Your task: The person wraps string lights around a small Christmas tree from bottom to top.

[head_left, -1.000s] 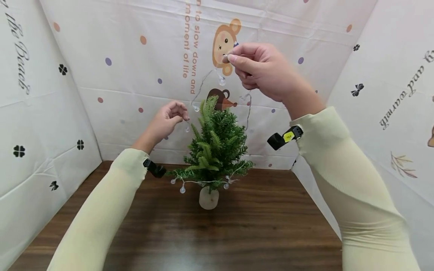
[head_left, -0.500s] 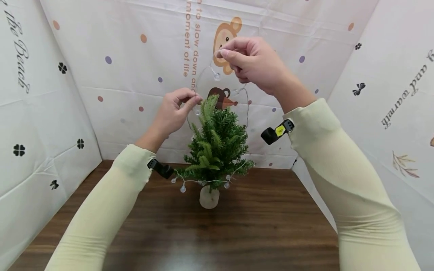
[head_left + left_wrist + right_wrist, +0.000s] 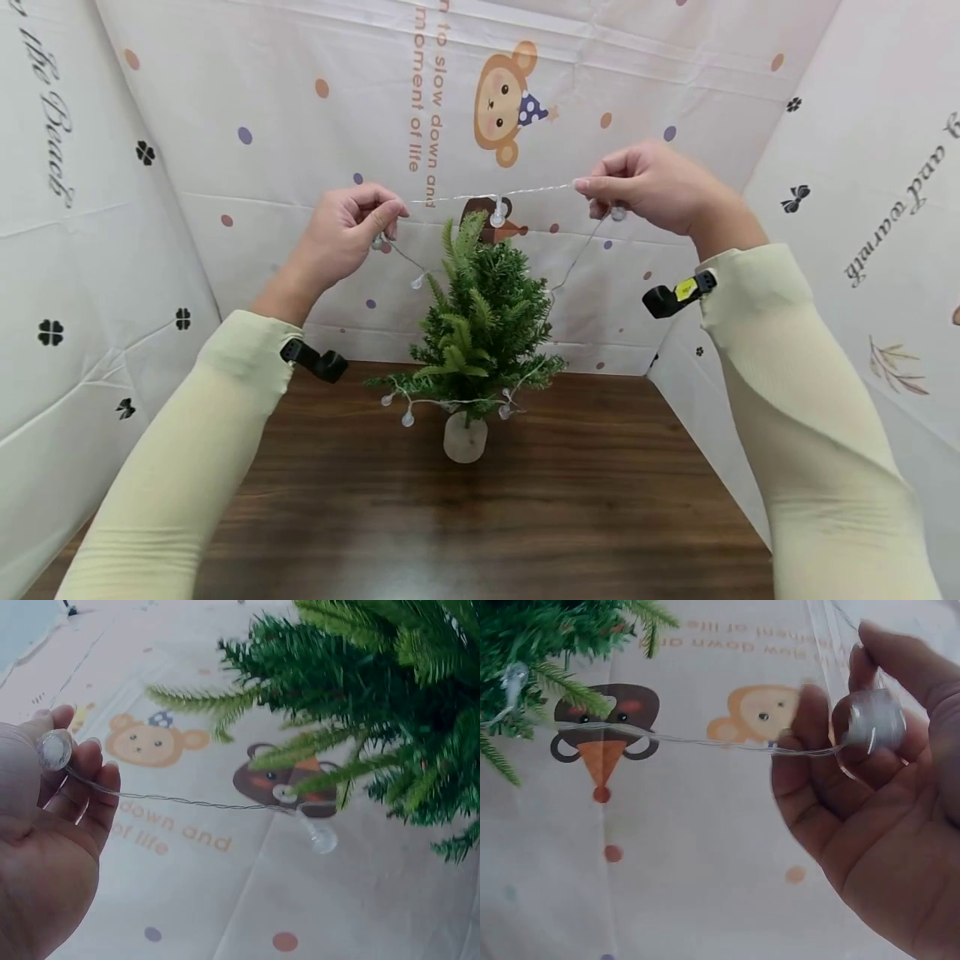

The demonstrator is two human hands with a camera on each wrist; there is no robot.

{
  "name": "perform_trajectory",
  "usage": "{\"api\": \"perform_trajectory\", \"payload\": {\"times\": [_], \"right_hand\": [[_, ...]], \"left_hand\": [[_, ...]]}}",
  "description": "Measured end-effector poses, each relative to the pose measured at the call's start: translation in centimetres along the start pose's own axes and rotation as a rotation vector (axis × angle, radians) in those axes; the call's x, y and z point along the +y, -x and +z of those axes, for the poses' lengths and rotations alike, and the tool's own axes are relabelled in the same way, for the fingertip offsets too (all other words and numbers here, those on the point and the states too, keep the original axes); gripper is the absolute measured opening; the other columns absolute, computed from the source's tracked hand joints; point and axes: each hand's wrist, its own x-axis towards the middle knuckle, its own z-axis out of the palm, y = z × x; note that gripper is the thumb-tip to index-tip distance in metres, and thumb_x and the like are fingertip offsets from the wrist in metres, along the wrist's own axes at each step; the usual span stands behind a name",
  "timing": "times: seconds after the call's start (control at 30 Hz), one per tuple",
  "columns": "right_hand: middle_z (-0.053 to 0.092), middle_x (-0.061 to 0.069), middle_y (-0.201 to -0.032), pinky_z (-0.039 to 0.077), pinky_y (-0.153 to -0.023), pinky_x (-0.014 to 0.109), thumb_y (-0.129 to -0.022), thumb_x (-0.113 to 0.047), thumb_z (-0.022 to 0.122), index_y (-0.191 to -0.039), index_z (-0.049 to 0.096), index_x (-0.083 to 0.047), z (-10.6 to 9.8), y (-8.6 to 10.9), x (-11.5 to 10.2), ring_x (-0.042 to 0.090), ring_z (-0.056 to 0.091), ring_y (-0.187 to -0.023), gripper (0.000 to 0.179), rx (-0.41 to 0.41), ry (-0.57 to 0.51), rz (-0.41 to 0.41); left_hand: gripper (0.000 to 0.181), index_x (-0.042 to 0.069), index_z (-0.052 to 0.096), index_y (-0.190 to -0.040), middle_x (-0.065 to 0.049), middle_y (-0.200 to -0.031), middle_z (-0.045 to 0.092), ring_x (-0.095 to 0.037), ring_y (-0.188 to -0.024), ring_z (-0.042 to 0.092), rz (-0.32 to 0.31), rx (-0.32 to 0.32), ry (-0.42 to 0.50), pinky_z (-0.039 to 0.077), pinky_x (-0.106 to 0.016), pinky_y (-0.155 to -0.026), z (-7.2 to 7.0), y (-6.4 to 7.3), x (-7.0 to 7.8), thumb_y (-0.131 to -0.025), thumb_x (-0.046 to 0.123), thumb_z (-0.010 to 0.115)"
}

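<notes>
A string of lights (image 3: pixel 465 197) with clear round bulbs is stretched between my two hands above the tip of a small artificial Christmas tree (image 3: pixel 480 308). My left hand (image 3: pixel 333 233) pinches the wire at the upper left of the tree. One bulb (image 3: pixel 54 750) lies against its fingers in the left wrist view. At the upper right, my right hand (image 3: pixel 652 190) pinches the other end of that stretch, with a clear bulb (image 3: pixel 876 727) at its palm side. Between the hands a bulb (image 3: pixel 497 212) hangs down. From each hand the wire slopes back to the tree.
More bulbs (image 3: pixel 408 418) hang on the wire round the lowest branches. The tree's pale round base (image 3: pixel 465 440) stands on a dark wooden table (image 3: pixel 480 525). Printed white cloth walls (image 3: pixel 285 167) enclose the back and both sides.
My left hand rose to the wire near the treetop, then moved left gripping it. My right hand came down and moved right. The wire between them is now pulled straight.
</notes>
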Motion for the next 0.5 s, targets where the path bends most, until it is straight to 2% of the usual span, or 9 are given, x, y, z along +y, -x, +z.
{"api": "perform_trajectory", "payload": {"times": [0.13,0.17,0.37,0.5], "right_hand": [[0.060,-0.001,-0.072,0.049,-0.067,0.027,-0.101,-0.035,0.066,-0.086,0.063,0.001,0.5,0.2,2.2,0.018,0.055,-0.069,0.039,-0.005,-0.120,0.007],[0.058,-0.002,-0.072,0.048,-0.066,0.027,-0.101,-0.036,0.066,-0.086,0.062,0.000,0.6,0.3,2.7,0.017,0.053,-0.069,0.039,0.003,-0.118,0.010],[0.056,-0.003,-0.067,0.048,-0.071,0.028,-0.099,-0.042,0.068,-0.088,0.067,-0.004,1.3,0.4,5.3,0.017,0.055,-0.072,0.040,0.075,-0.007,0.026],[0.059,-0.002,-0.071,0.048,-0.072,0.028,-0.097,-0.044,0.070,-0.086,0.071,-0.005,1.5,1.1,6.3,0.020,0.055,-0.076,0.040,0.092,0.037,0.048]], "left_hand": [[0.020,0.006,0.071,-0.098,-0.002,-0.071,0.063,-0.014,-0.066,0.061,-0.027,-0.015,-0.066,0.047,-0.025,-0.061,-0.2,0.2,-0.5,-0.106,0.020,0.058],[0.021,0.006,0.071,-0.099,-0.001,-0.071,0.063,-0.014,-0.067,0.061,-0.037,-0.019,-0.084,0.046,-0.025,-0.061,-0.3,0.3,-0.7,-0.106,0.021,0.058],[0.024,0.008,0.071,-0.101,0.007,-0.077,0.066,-0.013,-0.072,0.061,-0.106,-0.022,-0.141,0.043,-0.025,-0.062,-0.7,1.2,-1.7,-0.106,0.027,0.057],[0.026,0.004,0.070,-0.100,0.008,-0.081,0.067,-0.012,-0.075,0.060,-0.102,-0.020,-0.135,0.045,-0.024,-0.064,-0.9,1.9,-2.2,-0.106,0.026,0.057]]}}
